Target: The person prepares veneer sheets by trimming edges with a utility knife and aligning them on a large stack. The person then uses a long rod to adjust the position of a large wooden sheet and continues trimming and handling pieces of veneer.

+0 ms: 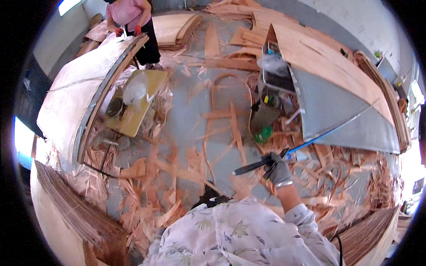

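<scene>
At four o'clock from the view's middle, a black tool (249,168) was held by the right hand (278,172), gloved fingers closed around it. The left hand's grip could not be told. Toward two o'clock, a blue strip (314,139) was extended. By scraps (173,170), the floor (184,119) was littered. At eleven o'clock another person (126,15) was seen.

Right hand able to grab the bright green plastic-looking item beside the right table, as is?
Probably not: the grey-gloved right hand is gripping a black-handled tool. Otherwise nothing obvious blocks the way to the green item, though it may need a lean.
</scene>
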Action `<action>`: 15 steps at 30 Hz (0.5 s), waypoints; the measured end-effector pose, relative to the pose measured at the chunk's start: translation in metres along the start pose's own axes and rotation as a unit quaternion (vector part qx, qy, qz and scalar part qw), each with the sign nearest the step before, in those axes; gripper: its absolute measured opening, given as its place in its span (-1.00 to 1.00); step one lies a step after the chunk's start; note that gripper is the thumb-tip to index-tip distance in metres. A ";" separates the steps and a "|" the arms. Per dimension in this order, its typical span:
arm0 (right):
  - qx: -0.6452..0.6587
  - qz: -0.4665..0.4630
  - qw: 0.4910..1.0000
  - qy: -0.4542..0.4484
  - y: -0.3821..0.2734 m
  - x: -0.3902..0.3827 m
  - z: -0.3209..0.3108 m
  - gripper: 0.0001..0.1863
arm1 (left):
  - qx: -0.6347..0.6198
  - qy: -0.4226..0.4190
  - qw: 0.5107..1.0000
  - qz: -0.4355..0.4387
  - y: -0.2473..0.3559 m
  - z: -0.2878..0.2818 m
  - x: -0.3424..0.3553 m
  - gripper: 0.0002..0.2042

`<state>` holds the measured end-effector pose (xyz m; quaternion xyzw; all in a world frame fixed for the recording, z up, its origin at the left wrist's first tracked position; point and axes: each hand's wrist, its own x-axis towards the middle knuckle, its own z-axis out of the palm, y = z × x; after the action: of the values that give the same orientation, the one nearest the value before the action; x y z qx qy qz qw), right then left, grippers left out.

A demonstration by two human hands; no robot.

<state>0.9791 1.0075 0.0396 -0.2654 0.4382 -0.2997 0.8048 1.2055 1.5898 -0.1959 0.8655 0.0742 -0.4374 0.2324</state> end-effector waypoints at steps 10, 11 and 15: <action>-0.008 0.030 0.990 -0.140 -0.041 0.125 0.088 -0.71 | -0.084 -0.190 0.831 0.515 0.595 -0.009 -0.025 -0.87; -0.365 -0.183 0.885 -0.224 -0.048 0.139 0.083 -0.70 | 0.036 -0.172 0.767 0.617 0.635 0.004 -0.045 -0.85; 0.004 0.063 0.986 -0.154 -0.097 0.194 0.150 -0.74 | 0.285 -0.082 0.643 0.706 0.732 0.041 -0.081 -0.74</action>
<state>1.1689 0.8276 0.0718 -0.2768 0.3240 -0.2061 0.8809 1.3690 0.9320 0.0943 0.6394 -0.7071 -0.2093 0.2177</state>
